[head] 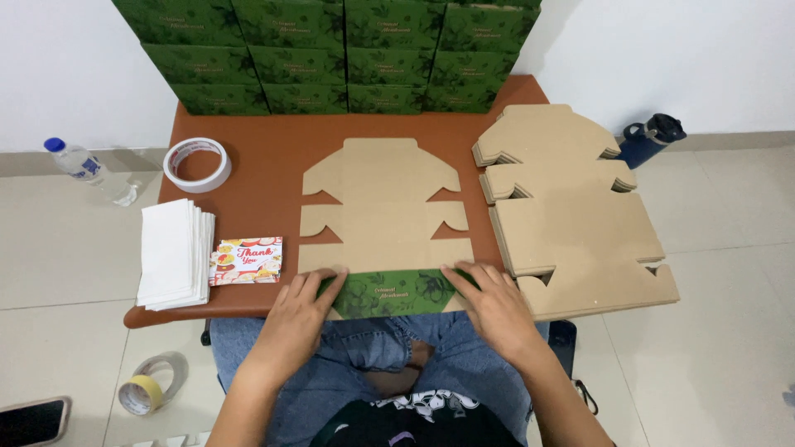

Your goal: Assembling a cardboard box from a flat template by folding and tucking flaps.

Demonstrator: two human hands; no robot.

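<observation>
Flat die-cut box blank [385,215]: brown cardboard, unfolded, lying plain side up at the middle of the brown table [265,149]. Long axis runs away from the person, toward the stacked green boxes [331,50] at the far edge. Near flap [389,291] is folded up and back, showing its green printed face.

Left hand [300,319]: fingers spread flat, pressing the flap's left end. Right hand [495,302]: likewise flat on the right end. Neither is closed round anything.

Handling: judged light and stiff, but creasing readily along the scored lines; thin tabs would bend if pulled. Best held by the panel edges beside a fold.

Right of it: stack of identical blanks [580,223]. Left: tape roll [197,164], white sheets [172,252] (possibly tissue, unclear) and small printed cards [247,261].
</observation>
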